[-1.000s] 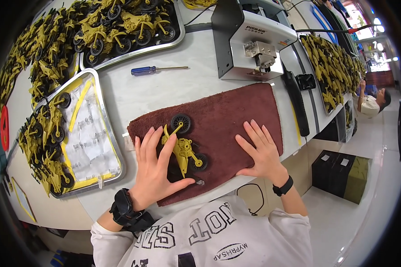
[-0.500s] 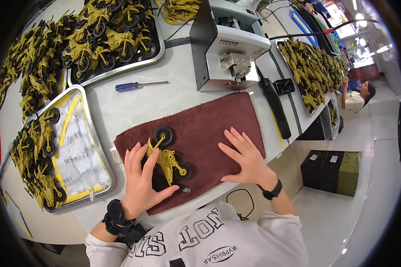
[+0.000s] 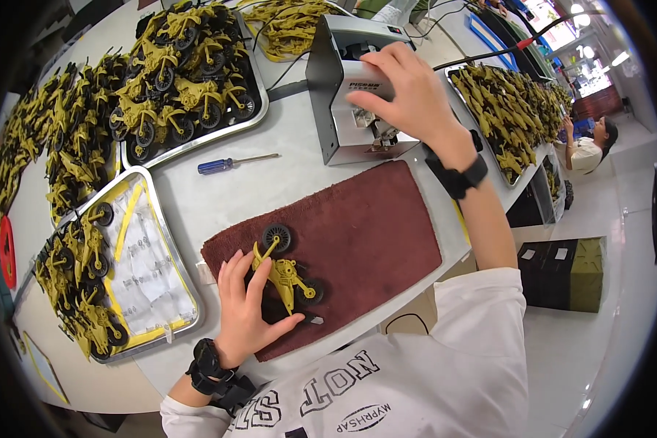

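Note:
A yellow toy motorcycle (image 3: 285,277) with black wheels lies on its side on a dark red cloth (image 3: 372,241). My left hand (image 3: 248,306) rests along its left side, fingers and thumb spread, the index fingertip close to the front fork and the thumb by the tail end. Just past that thumb sits a small dark piece with a grey end (image 3: 314,320). Raised over the front of a silver-grey bench machine (image 3: 343,139), my right hand (image 3: 405,91) has its thumb and fingers apart. Nothing shows in its grasp, and it hides part of the machine's front.
Toy motorcycles fill a metal tray (image 3: 197,142) at the far left, and several more lie in a nearer tray (image 3: 174,241). A blue-handled screwdriver (image 3: 237,163) lies left of the machine. Yellow parts crowd a right-hand tray (image 3: 515,179). A person (image 3: 588,150) sits beyond; a carton (image 3: 562,276) stands below.
My right hand has lifted off the red cloth and moved up and away to the machine. My left hand stays beside the toy motorcycle. The whole view has shifted slightly.

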`<control>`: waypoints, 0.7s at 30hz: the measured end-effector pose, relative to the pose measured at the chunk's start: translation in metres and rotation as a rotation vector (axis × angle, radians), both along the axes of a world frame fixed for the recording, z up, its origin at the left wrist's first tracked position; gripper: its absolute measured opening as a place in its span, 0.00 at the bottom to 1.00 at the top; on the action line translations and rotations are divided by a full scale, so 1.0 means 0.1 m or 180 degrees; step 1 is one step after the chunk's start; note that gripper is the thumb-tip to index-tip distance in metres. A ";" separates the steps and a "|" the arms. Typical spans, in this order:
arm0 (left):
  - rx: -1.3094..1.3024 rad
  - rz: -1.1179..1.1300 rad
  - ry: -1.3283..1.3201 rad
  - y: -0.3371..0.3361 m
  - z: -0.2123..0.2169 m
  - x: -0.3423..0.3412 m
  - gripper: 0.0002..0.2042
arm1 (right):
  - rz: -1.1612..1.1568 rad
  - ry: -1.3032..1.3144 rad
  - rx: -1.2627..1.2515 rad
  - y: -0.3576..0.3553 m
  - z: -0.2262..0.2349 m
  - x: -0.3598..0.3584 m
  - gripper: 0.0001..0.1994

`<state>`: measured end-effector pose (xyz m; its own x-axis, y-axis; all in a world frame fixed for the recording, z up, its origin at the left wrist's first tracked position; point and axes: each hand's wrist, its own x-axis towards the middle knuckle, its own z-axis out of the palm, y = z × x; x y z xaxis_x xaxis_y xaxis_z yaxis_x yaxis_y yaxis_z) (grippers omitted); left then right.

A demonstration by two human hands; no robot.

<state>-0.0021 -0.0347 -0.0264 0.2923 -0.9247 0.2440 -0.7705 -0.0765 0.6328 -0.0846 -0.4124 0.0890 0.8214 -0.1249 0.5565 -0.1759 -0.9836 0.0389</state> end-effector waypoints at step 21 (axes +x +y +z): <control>0.0025 0.0026 -0.0185 0.02 0.01 -0.02 0.46 | 0.0453 0.0034 -0.0416 -0.42 0.04 0.44 0.26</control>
<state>-0.0040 -0.0323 -0.0251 0.2852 -0.9243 0.2535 -0.8053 -0.0877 0.5863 -0.0411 -0.4546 0.0931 0.8315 0.0658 0.5517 -0.0343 -0.9850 0.1692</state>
